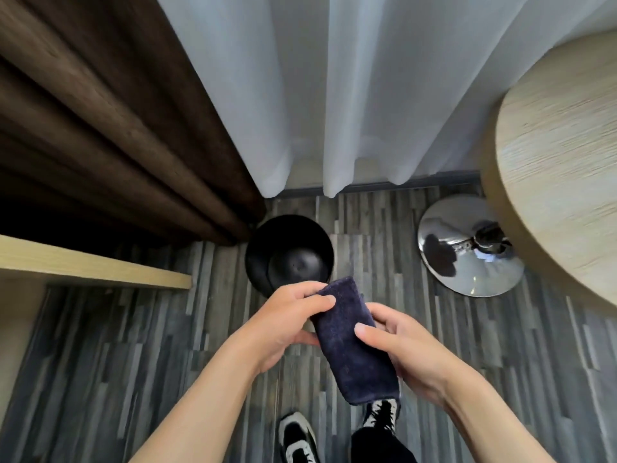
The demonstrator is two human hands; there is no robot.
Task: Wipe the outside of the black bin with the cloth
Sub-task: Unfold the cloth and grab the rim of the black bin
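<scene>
Above bin [289,250], both hands grip cloth [350,342].

Bin [289,253] between curtain [110,128] and table base [467,248]

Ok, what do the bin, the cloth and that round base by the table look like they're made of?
Black bin: smooth and glossy, probably plastic, though painted metal is possible; a soft highlight shows on its inner bottom.
Cloth: dark navy, fuzzy nap, looks like terry or microfibre; folded, held in both hands.
Round base: polished chrome-like metal, mirroring the room.
</scene>
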